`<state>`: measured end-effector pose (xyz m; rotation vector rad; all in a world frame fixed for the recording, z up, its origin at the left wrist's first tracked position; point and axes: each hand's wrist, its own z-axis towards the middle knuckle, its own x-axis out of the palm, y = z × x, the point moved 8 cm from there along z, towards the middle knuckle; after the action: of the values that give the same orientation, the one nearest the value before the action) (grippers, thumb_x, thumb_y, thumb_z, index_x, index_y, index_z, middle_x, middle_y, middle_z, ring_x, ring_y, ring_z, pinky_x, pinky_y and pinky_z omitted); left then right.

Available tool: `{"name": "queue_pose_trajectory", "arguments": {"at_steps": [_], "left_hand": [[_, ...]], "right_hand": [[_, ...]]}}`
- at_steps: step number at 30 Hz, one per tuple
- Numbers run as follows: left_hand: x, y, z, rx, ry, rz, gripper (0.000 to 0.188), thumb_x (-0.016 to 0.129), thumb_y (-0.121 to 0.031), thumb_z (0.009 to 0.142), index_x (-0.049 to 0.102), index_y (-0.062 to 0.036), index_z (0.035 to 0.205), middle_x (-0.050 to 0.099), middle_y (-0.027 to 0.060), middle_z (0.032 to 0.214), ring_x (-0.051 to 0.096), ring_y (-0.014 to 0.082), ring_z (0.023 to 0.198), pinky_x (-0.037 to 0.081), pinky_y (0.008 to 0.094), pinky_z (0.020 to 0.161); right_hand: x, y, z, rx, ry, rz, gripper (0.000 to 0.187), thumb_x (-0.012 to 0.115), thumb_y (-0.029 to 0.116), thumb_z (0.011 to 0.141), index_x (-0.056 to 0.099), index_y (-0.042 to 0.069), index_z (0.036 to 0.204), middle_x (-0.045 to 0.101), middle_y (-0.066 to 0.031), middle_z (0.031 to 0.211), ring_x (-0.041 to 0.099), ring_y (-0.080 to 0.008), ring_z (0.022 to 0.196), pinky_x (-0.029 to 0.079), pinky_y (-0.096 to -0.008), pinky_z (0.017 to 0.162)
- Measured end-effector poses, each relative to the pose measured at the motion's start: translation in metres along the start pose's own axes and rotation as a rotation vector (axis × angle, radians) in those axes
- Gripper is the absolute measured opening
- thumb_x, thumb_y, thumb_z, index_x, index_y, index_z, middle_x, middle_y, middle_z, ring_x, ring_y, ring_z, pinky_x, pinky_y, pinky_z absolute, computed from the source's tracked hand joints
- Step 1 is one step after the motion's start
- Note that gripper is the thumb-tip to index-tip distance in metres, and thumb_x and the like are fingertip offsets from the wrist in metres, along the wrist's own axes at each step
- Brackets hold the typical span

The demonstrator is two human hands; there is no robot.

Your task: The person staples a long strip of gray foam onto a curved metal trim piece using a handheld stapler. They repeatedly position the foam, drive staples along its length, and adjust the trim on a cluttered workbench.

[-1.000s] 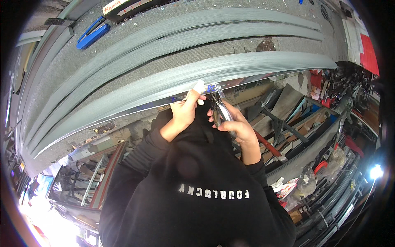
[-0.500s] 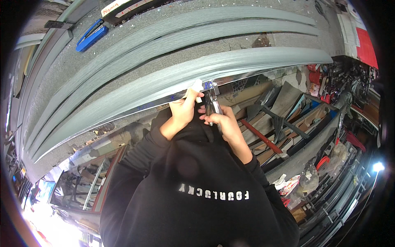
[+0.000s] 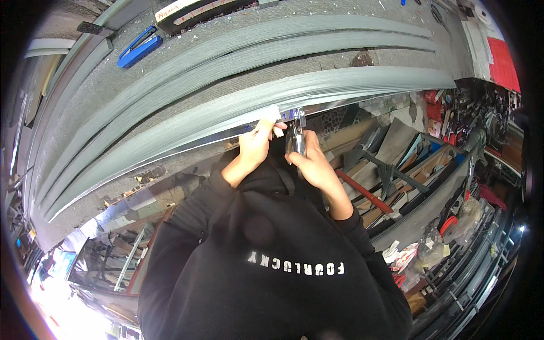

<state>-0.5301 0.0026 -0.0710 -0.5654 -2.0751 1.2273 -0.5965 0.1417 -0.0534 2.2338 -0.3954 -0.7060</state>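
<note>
My left hand [image 3: 254, 148] pinches a crumpled white piece [image 3: 272, 113], perhaps cloth or paper, against the near edge of a long stack of thin grey slats [image 3: 362, 78]. A shiny strip with blue markings [image 3: 249, 127] runs along that edge. Just to the right, my right hand [image 3: 313, 164] is closed around the handles of a metal plier-like squeeze tool [image 3: 294, 139]. Its head sits over the edge of the strip, beside the blue marks. Whether its jaws bite the strip is too small to tell.
Two more slat bundles [image 3: 306, 50] lie farther back on the grey bench. A blue-handled tool [image 3: 139, 52] and a dark box [image 3: 198, 12] are at the far left. Below the bench at right is a bin of offcuts [image 3: 391, 170] with a red bar [image 3: 365, 192].
My right-hand fingers, loosely spread before, have wrapped round the tool's handles. Tool and right hand shifted slightly right along the edge. My left hand keeps its pinch on the white piece.
</note>
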Motion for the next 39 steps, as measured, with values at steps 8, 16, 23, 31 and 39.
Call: {"name": "queue_pose_trajectory", "arguments": {"at_steps": [8, 16, 23, 31, 39], "left_hand": [[-0.003, 0.005, 0.005, -0.110, -0.020, 0.079, 0.045, 0.051, -0.035, 0.099, 0.058, -0.0039, 0.066, 0.067, 0.0076, 0.075, 0.050, 0.0071, 0.060, 0.036, 0.0230, 0.055], [-0.007, 0.005, 0.019, -0.019, -0.059, 0.028, 0.042, 0.052, -0.036, 0.097, 0.067, -0.0029, 0.076, 0.067, 0.0048, 0.073, 0.044, 0.0061, 0.054, 0.035, 0.0213, 0.052], [-0.005, 0.003, 0.010, 0.018, -0.103, 0.021, 0.034, 0.050, -0.025, 0.098, 0.068, -0.0018, 0.082, 0.068, 0.0043, 0.074, 0.046, 0.0052, 0.052, 0.037, 0.0202, 0.049], [-0.006, 0.008, -0.001, -0.037, -0.151, 0.064, 0.038, 0.047, -0.029, 0.097, 0.069, 0.0001, 0.088, 0.067, 0.0059, 0.074, 0.051, 0.0077, 0.049, 0.040, 0.0214, 0.047], [-0.119, -0.002, -0.072, 0.071, -0.806, -0.136, 0.016, 0.062, -0.014, 0.087, 0.070, 0.0009, 0.085, 0.069, 0.0049, 0.072, 0.054, 0.0059, 0.046, 0.034, 0.0189, 0.039]], "right_hand": [[0.010, 0.007, -0.013, 0.193, 0.321, 0.746, 0.045, 0.055, 0.004, 0.078, 0.054, -0.007, 0.121, 0.063, -0.0161, 0.117, 0.064, -0.0209, 0.100, 0.048, -0.0270, 0.079], [-0.034, 0.037, -0.050, -0.325, 0.009, 0.472, 0.022, 0.057, -0.001, 0.089, 0.053, -0.004, 0.110, 0.064, -0.0149, 0.105, 0.063, -0.0172, 0.089, 0.051, -0.0284, 0.080], [-0.009, 0.035, 0.023, -0.405, 0.000, 0.447, 0.031, 0.046, 0.023, 0.101, 0.058, -0.005, 0.098, 0.065, -0.0089, 0.081, 0.061, -0.0143, 0.075, 0.049, -0.0275, 0.074], [0.000, 0.011, 0.055, -0.189, -0.241, 0.710, 0.017, 0.057, 0.013, 0.095, 0.060, -0.001, 0.085, 0.059, -0.0055, 0.066, 0.052, -0.0099, 0.058, 0.040, -0.0242, 0.053], [0.000, 0.012, 0.063, -0.104, -0.096, 0.827, 0.031, 0.056, 0.012, 0.096, 0.048, 0.007, 0.067, 0.043, -0.0005, 0.054, 0.039, -0.0109, 0.046, 0.034, -0.0270, 0.049]]}}
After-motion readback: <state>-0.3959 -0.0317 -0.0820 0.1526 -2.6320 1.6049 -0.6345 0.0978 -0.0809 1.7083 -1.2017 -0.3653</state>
